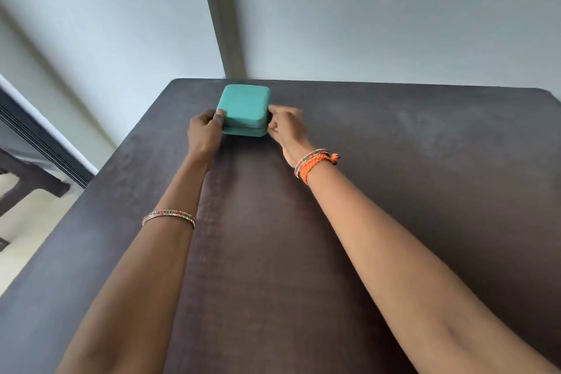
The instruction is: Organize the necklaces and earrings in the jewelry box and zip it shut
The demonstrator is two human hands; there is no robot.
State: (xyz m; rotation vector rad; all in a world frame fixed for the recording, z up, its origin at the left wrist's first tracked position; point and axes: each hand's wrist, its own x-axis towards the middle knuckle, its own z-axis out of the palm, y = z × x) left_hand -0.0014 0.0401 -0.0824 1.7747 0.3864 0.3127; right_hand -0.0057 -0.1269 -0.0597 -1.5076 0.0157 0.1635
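Observation:
A small teal jewelry box with rounded corners sits closed at the far edge of a dark brown table. My left hand grips the box's left side, thumb on the lid's corner. My right hand presses against the box's right side, fingers curled at the zip seam. No necklaces or earrings are visible. Whether the zip is fully drawn I cannot tell.
Pale walls meet in a corner with a grey strip right behind the box. The table's left edge drops to a light floor, where a dark piece of furniture stands. Bangles circle both wrists.

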